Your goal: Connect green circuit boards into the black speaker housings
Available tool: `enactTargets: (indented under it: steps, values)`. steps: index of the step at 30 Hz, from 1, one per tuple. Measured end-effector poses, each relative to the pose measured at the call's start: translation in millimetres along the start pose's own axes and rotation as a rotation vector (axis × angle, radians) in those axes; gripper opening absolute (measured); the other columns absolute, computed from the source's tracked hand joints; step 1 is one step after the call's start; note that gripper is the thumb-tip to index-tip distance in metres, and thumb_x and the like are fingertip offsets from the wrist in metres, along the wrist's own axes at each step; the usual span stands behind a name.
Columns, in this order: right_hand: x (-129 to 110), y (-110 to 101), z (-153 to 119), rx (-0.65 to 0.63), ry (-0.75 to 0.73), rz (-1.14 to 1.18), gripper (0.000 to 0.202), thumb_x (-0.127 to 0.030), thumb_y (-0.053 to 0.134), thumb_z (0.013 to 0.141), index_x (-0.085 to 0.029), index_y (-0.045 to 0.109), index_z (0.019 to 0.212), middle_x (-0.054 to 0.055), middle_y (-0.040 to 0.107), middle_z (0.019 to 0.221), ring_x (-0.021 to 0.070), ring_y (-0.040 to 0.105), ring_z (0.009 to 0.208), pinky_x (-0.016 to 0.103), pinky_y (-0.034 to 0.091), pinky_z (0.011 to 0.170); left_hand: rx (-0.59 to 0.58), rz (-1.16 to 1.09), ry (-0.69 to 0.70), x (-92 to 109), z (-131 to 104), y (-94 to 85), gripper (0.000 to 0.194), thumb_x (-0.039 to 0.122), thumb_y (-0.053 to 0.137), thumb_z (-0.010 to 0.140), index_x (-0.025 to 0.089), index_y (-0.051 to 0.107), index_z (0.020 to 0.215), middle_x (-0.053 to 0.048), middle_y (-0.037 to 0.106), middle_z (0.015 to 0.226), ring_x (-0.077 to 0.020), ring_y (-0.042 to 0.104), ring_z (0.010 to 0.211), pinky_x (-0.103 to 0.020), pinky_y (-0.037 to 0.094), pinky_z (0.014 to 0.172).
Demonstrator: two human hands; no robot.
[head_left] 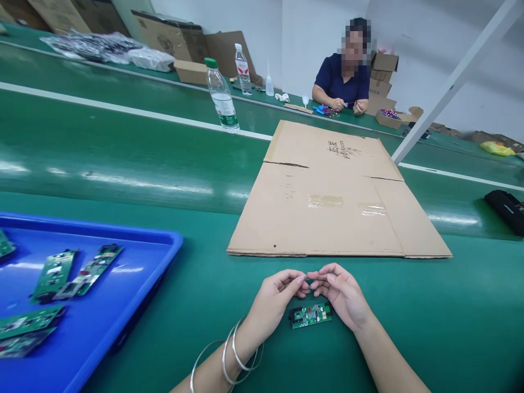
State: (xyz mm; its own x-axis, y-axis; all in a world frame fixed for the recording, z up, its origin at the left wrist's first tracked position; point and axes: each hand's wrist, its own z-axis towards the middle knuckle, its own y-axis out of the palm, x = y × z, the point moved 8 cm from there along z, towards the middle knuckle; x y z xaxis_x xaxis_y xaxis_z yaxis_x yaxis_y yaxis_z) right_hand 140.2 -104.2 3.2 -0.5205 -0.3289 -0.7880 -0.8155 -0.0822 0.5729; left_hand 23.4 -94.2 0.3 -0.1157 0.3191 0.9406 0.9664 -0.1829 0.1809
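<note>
Right, nearest in, a small board lies flat on the green counter. Just above it the left hand and right hand meet fingertip to fingertip, fingers curled; what they pinch, I cannot tell. Left of the board, a blue tray holds more boards. Beyond the board, flat cardboard; farther, a bottle and a seated person.
</note>
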Motion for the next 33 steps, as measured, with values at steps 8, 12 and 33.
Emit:
enactTargets:
  steps: [8, 12, 33]
  values:
    - [0.4, 0.7, 0.9, -0.009, 0.004, -0.047, 0.016, -0.03, 0.067, 0.07, -0.017, 0.061, 0.078, 0.006, 0.069, 0.082, 0.0141, 0.062, 0.07, 0.027, 0.047, 0.065, 0.045, 0.094, 0.056, -0.8, -3.6, -1.0, 0.02, 0.033, 0.057, 0.069, 0.016, 0.066, 0.077, -0.003, 0.069, 0.07, -0.0164, 0.061, 0.063, -0.027, 0.05, 0.063]
    - [0.1, 0.9, 0.4, -0.007, 0.008, -0.064, 0.018, -0.031, 0.067, 0.07, -0.016, 0.062, 0.078, 0.006, 0.069, 0.08, 0.0141, 0.063, 0.069, 0.027, 0.047, 0.067, 0.06, 0.13, 0.077, 3.3, -4.5, -3.1, 0.02, 0.033, 0.056, 0.07, 0.016, 0.067, 0.076, -0.004, 0.069, 0.072, -0.0169, 0.062, 0.064, -0.026, 0.05, 0.063]
    - [2.8, 13.7, -7.9, -0.118, -0.042, -0.344, 0.037, -0.037, 0.062, 0.077, -0.023, 0.05, 0.109, 0.006, 0.068, 0.096, 0.0167, 0.064, 0.08, 0.038, 0.044, 0.084, 0.178, 0.197, 0.114, 10.3, -7.0, -12.2, 0.009, 0.025, 0.059, 0.063, 0.019, 0.065, 0.06, 0.0, 0.065, 0.055, -0.0143, 0.059, 0.048, -0.023, 0.046, 0.047]
